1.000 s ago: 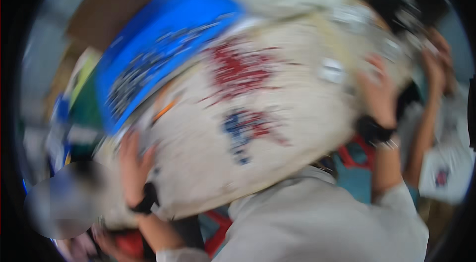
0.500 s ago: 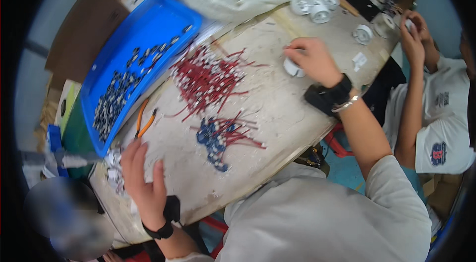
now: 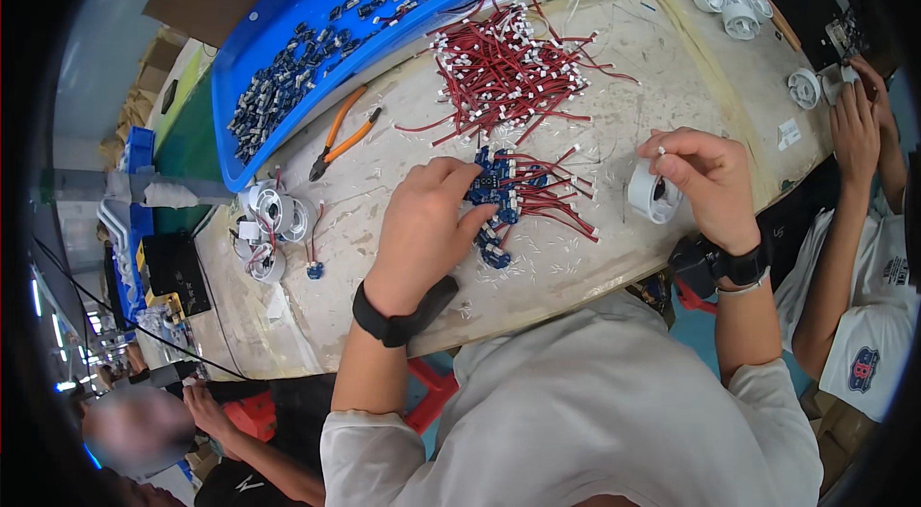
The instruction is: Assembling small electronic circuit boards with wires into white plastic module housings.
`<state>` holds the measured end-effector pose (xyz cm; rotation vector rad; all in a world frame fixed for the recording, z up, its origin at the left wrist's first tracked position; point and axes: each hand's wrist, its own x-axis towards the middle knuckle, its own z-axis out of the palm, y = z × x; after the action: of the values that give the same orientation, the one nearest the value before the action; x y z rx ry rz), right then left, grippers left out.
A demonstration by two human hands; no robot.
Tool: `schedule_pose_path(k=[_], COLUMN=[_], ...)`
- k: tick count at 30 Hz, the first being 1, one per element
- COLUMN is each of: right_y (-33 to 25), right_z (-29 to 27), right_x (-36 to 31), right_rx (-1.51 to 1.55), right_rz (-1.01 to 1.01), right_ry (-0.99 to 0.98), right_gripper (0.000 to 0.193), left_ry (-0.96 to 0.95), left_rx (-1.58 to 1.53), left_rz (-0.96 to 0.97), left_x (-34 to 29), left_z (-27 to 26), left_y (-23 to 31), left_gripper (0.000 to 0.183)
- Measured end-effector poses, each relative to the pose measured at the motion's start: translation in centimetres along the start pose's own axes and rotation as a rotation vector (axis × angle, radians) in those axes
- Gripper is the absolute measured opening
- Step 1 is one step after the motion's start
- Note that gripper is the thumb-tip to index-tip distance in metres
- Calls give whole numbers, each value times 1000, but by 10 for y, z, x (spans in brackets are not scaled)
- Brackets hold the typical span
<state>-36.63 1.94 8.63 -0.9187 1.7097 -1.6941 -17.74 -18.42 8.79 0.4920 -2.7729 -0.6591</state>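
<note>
My left hand (image 3: 427, 224) reaches over the left edge of a heap of small blue circuit boards (image 3: 496, 183) with red wires. Its thumb and index finger are apart, their tips at the boards. Whether a board is gripped is hard to see. My right hand (image 3: 708, 183) is closed in a pinch, with a small white piece (image 3: 662, 151) showing at its fingertips. Right beside those fingers is a white round housing (image 3: 641, 192), hollow, with something dark inside. Above the boards lies a large pile of red wires with white connectors (image 3: 508, 75).
A blue tray (image 3: 230, 138) of small dark parts lies at the far left. Orange-handled pliers (image 3: 347, 135) rest beside it. Wired white housings (image 3: 273, 210) and a single board (image 3: 315, 270) are at left. More housings (image 3: 741, 18) stand far right, near a co-worker's hands (image 3: 854, 118).
My left hand has moved right, from beside the pliers to the blue boards. My right hand keeps its pinch by the white housing. The whole view has shifted and turned.
</note>
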Motion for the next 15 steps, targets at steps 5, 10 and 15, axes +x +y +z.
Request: schedule_pose_path(k=[5,10,15], right_y=[-5,-15,-26], right_z=[2,7,32], right_x=[-5,-6,-7], right_rx=[-22,-59,-25], right_rz=[-61,1,-223], right_ry=[-68,-29,-146], right_gripper=[10,8,6], left_ry=[70,156,108], left_rx=[-169,-601,-1558], left_rz=[114,-110,-197], left_x=[3,-3,-19], left_z=[-1,-7,-21], left_y=[-10,-4,36], left_gripper=[21,14,9])
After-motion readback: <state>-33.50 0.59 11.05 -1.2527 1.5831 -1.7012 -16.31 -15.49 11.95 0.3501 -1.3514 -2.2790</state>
